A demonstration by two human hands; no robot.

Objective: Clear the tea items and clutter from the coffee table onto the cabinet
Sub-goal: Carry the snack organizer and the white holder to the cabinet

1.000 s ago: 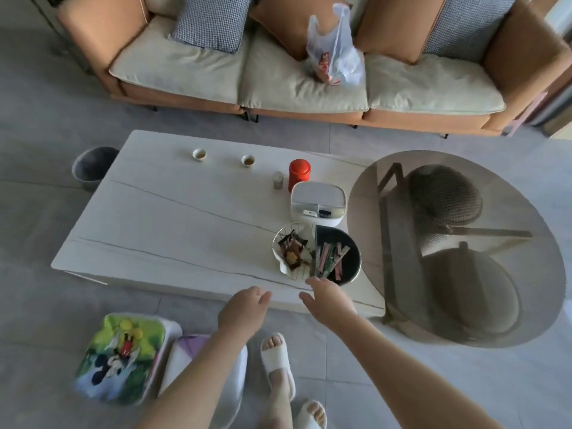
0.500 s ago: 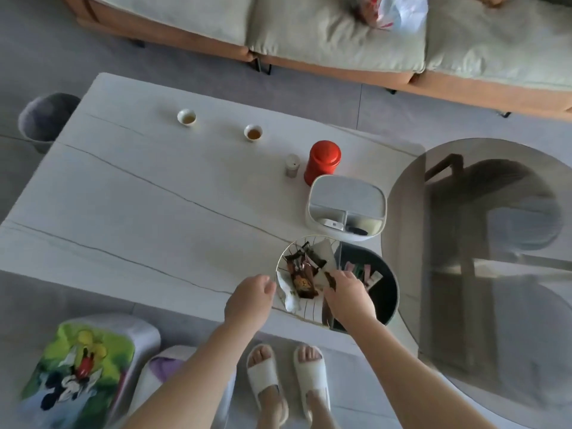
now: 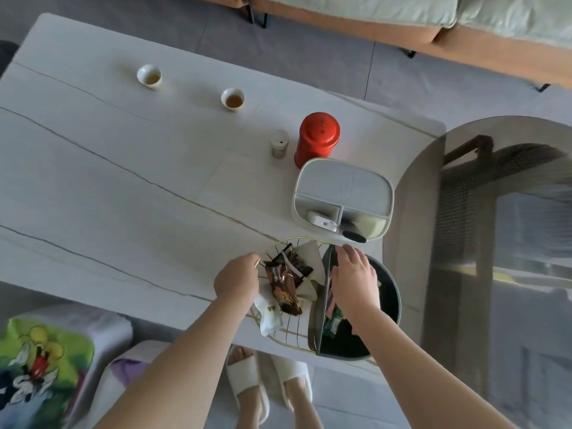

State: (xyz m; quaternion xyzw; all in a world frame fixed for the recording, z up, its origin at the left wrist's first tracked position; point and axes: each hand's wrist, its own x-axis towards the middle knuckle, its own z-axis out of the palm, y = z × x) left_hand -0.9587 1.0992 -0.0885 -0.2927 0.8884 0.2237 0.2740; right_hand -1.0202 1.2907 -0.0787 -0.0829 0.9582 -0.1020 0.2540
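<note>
A round snack tray sits at the near edge of the white coffee table. Its left half is gold wire holding snack packets; its right half is a dark bowl. My left hand is closed on the wire rim at the tray's left side. My right hand lies palm down over the dark half, fingers curled at the far end of the divider. Farther back stand two small tea cups, a red canister and a small grey jar.
A white organizer box holding a remote stands just behind the tray. A round glass side table overlaps the coffee table's right end. A sofa runs along the far side. Cartoon-printed stools stand at my lower left.
I have leaned in closer. My left hand moved right onto the tray's wire rim, and my right hand slid forward across the dark half.
</note>
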